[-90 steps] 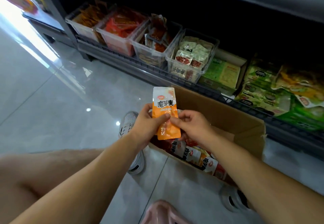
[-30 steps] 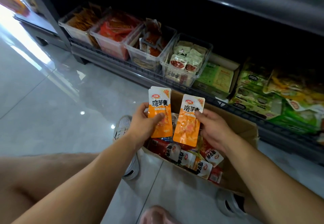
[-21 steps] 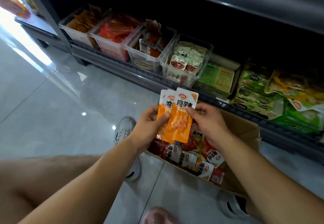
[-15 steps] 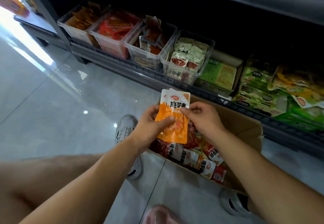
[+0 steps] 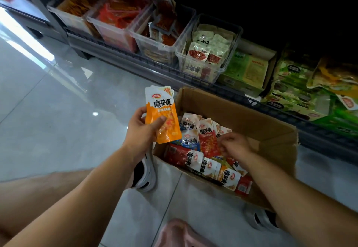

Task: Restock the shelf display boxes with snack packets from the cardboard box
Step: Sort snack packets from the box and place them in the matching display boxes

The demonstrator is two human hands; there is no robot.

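My left hand grips a small stack of orange snack packets, held upright just left of the cardboard box. The box stands open on the floor and holds several red, blue and orange packets. My right hand is down inside the box, fingers curled among the packets; whether it holds one is hidden. On the bottom shelf stand several clear display boxes: one with orange-brown packets, one with red packets, one with dark red packets, and one with pale green packets.
A green carton and green and yellow bags fill the shelf to the right. A wire rail runs along the shelf front. My shoes stand on the glossy tiled floor beside the box.
My right hand passed its orange packet onto the one in my left hand, let go, and dropped into the box. My left hand moved left with the stack.
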